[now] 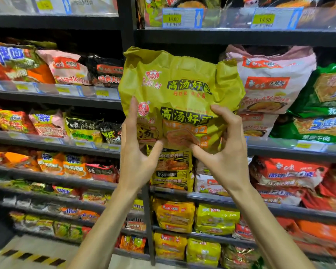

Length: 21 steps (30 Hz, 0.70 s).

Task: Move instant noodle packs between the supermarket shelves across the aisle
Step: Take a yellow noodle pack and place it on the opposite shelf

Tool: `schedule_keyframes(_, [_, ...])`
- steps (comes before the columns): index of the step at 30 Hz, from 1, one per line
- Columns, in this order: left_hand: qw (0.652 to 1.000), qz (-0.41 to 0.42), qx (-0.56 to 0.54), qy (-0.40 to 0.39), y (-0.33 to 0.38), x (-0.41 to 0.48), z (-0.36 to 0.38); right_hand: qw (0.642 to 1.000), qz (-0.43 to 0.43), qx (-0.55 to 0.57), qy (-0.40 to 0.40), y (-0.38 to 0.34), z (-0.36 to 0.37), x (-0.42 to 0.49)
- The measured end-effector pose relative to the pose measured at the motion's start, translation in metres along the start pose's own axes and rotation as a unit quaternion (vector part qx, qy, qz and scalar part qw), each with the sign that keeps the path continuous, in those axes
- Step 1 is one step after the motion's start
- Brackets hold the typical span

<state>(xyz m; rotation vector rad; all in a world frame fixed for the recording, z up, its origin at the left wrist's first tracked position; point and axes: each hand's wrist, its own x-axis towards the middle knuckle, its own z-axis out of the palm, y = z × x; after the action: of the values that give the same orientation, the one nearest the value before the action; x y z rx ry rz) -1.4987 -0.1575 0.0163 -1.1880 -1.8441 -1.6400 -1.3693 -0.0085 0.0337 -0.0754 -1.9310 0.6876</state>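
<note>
A large yellow instant noodle multipack (180,94) with black Chinese lettering is held upright in front of the shelves, at the height of the second shelf from the top. My left hand (138,150) grips its lower left edge, thumb under the bottom and fingers up the side. Its lower right corner is held by my right hand (223,150), thumb on the front. The pack hides the left part of the shelf bay (279,150) behind it.
Dark metal shelves fill the view, stocked with noodle packs: a pink and white pack (270,80) right of the held one, green packs (326,105) further right, a black upright post (127,26) between bays. Floor with yellow-black hazard tape (33,257) lies at bottom left.
</note>
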Motion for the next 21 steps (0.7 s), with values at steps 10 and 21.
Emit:
schedule_keyframes(10, [1.000,-0.015,-0.020,-0.014,0.028,-0.041,-0.023,0.999,0.036,0.010,-0.019,-0.036,-0.017,-0.038])
schedule_keyframes(21, [0.997,0.004,-0.067,-0.041,0.119,-0.084,0.026,0.998,0.058,0.000,0.002,-0.046,-0.129,-0.081])
